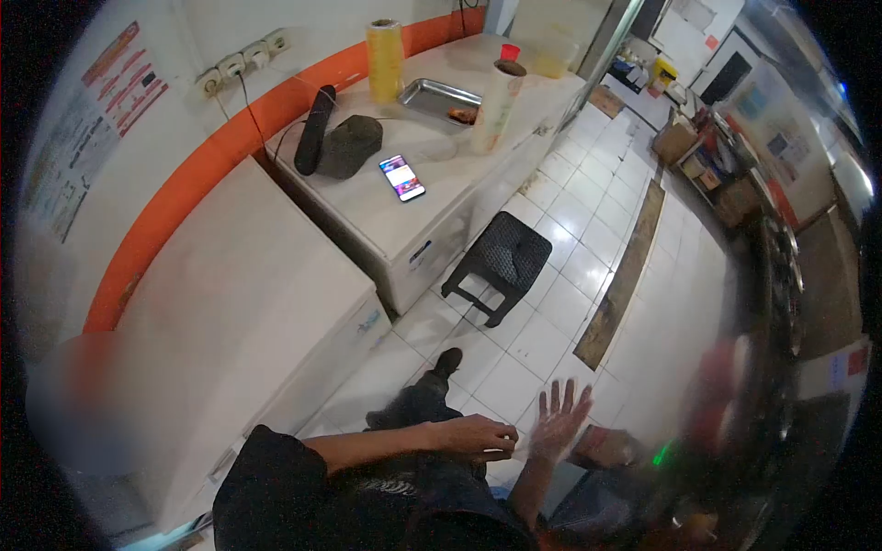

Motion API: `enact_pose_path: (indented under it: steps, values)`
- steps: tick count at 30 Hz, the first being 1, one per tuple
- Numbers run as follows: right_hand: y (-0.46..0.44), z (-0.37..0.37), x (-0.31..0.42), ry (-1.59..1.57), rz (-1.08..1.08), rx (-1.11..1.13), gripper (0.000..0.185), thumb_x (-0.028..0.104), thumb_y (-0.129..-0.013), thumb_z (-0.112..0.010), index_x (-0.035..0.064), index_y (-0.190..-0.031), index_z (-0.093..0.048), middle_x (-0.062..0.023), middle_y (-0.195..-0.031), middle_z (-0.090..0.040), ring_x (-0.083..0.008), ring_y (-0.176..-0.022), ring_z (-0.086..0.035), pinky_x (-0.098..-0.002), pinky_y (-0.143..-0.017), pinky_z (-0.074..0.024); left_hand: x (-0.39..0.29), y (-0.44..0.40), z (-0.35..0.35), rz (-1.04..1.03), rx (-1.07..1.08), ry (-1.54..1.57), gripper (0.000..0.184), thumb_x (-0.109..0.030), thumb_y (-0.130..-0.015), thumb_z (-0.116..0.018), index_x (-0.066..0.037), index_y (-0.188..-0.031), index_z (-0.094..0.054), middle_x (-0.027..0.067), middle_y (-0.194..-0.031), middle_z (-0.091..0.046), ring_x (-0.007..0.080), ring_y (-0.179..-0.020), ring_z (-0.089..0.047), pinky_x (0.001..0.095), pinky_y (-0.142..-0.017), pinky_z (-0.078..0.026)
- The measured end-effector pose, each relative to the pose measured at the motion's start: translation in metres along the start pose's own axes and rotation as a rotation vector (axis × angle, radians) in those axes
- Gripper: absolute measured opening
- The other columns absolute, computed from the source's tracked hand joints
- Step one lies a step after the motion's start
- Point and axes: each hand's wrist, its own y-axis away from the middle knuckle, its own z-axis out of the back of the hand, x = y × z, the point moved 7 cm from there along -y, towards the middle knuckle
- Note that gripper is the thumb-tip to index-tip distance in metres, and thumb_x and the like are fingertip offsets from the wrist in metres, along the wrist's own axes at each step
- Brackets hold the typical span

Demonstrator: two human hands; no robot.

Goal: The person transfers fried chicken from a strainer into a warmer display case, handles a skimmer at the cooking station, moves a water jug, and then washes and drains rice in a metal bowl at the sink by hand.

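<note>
A thin, see-through glove (562,428) is covering the right hand (549,443), whose fingers are spreading wide and pointing toward 12 o'clock. At 9 o'clock from it, just beside the wrist, the left hand (473,439) is reaching across with its fingers curling inward; whether they are pinching the glove's edge, I cannot tell. Close by at 4 o'clock, a brownish object (602,447) is showing, too blurred to name.

Farther out from the right hand, a dark shoe (448,363) is resting on the tiled floor (537,344) at 10 o'clock. A black stool (510,250) is standing between 11 and 12, and a brown strip (625,275) is running along the floor at 1 o'clock.

Well apart at 11 o'clock, a white worktop (363,219) is carrying a phone (402,177) with a lit screen. Beyond that, a metal tray (427,95) is holding orange-brown pieces (462,116) at its 4 o'clock corner, while a yellow roll (384,61) is standing at the tray's 10 o'clock.
</note>
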Motion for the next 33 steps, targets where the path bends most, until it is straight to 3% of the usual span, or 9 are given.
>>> enact_pose_path:
  steps: [2, 6, 8, 10, 11, 22, 25, 28, 33]
  values:
    - [-0.035, 0.045, -0.018, 0.003, -0.013, -0.049, 0.07, 0.05, -0.097, -0.048, 0.024, -0.155, -0.019, -0.0183, -0.157, -0.025, -0.0395, -0.138, -0.036, -0.0557, -0.112, -0.0297, 0.031, -0.023, 0.008, 0.019, -0.009, 0.09, 0.016, -0.022, -0.096, -0.059, -0.007, -0.101, -0.054, 0.0119, -0.11, -0.055, 0.0321, -0.088, -0.063, 0.0429, -0.073, -0.052]
    - [-0.095, 0.179, -0.071, 0.964, 0.045, -0.097, 0.081, 0.06, -0.092, -0.052, 0.0166, -0.154, -0.024, -0.0157, -0.156, -0.027, -0.0343, -0.139, -0.034, -0.0488, -0.108, -0.033, 0.107, -0.081, 0.038, 0.132, 0.056, 0.125, 0.02, -0.026, -0.096, -0.059, -0.007, -0.1, -0.056, 0.0119, -0.108, -0.056, 0.031, -0.085, -0.063, 0.0421, -0.071, -0.052]
    - [-0.098, 0.276, -0.115, 1.402, 0.158, 0.282, 0.078, 0.056, -0.092, -0.056, 0.0133, -0.152, -0.03, -0.0147, -0.156, -0.028, -0.0328, -0.136, -0.039, -0.0447, -0.102, -0.0397, 0.142, -0.117, 0.056, 0.117, 0.032, 0.089, 0.024, -0.029, -0.096, -0.059, -0.005, -0.097, -0.058, 0.011, -0.104, -0.058, 0.0303, -0.081, -0.063, 0.0413, -0.07, -0.052]
    - [-0.075, 0.254, -0.108, 0.734, -0.692, -0.481, 0.076, 0.05, -0.094, -0.057, 0.0083, -0.151, -0.03, -0.0169, -0.152, -0.035, -0.0312, -0.128, -0.047, -0.0422, -0.094, -0.0462, 0.171, -0.154, 0.086, 0.159, -0.004, 0.11, 0.029, -0.031, -0.095, -0.06, -0.003, -0.087, -0.061, 0.0106, -0.093, -0.06, 0.0299, -0.076, -0.063, 0.0409, -0.067, -0.052]
    - [-0.064, 0.273, -0.118, 0.637, -0.727, -0.546, 0.075, 0.049, -0.094, -0.057, 0.0082, -0.151, -0.031, -0.017, -0.151, -0.036, -0.0312, -0.127, -0.047, -0.0423, -0.094, -0.0463, 0.179, -0.174, 0.104, 0.158, 0.033, 0.04, 0.032, -0.031, -0.096, -0.06, -0.002, -0.084, -0.061, 0.0112, -0.09, -0.061, 0.0297, -0.077, -0.063, 0.0399, -0.067, -0.052]
    - [-0.148, 0.359, -0.141, 0.377, -0.616, -0.772, 0.067, 0.041, -0.096, -0.055, 0.0078, -0.149, -0.032, -0.0183, -0.142, -0.045, -0.0309, -0.123, -0.051, -0.0435, -0.092, -0.0477, 0.315, -0.388, 0.12, 0.368, -0.129, 0.212, 0.026, -0.023, -0.096, -0.059, -0.003, -0.084, -0.068, 0.0107, -0.096, -0.064, 0.027, -0.072, -0.064, 0.0385, -0.068, -0.051]
    - [-0.193, 0.391, -0.133, 0.365, -0.659, -0.761, 0.065, 0.039, -0.096, -0.055, 0.0076, -0.149, -0.033, -0.0187, -0.14, -0.047, -0.0308, -0.122, -0.052, -0.0438, -0.092, -0.0481, 0.355, -0.449, 0.086, 0.411, -0.032, 0.211, 0.018, -0.017, -0.097, -0.06, -0.005, -0.11, -0.066, 0.0102, -0.11, -0.062, 0.0238, -0.092, -0.066, 0.0348, -0.08, -0.054]
    - [-0.264, 0.429, -0.107, 0.388, -0.72, -0.707, 0.062, 0.036, -0.097, -0.054, 0.0075, -0.148, -0.033, -0.019, -0.137, -0.049, -0.0307, -0.121, -0.053, -0.0441, -0.092, -0.0484, 0.373, -0.516, 0.071, 0.459, -0.076, 0.191, 0.05, -0.016, -0.093, -0.061, -0.007, -0.139, -0.043, 0.018, -0.119, -0.057, 0.0288, -0.095, -0.065, 0.0395, -0.081, -0.055]
    - [-0.405, 0.491, -0.041, 0.447, -0.667, -0.651, 0.059, 0.033, -0.098, -0.053, 0.0073, -0.147, -0.034, -0.0196, -0.133, -0.053, -0.0306, -0.119, -0.054, -0.0446, -0.091, -0.049, 0.387, -0.622, 0.063, 0.503, -0.141, 0.246, 0.052, -0.017, -0.094, -0.061, -0.007, -0.141, -0.041, 0.0188, -0.127, -0.054, 0.0306, -0.095, -0.066, 0.0399, -0.079, -0.055]
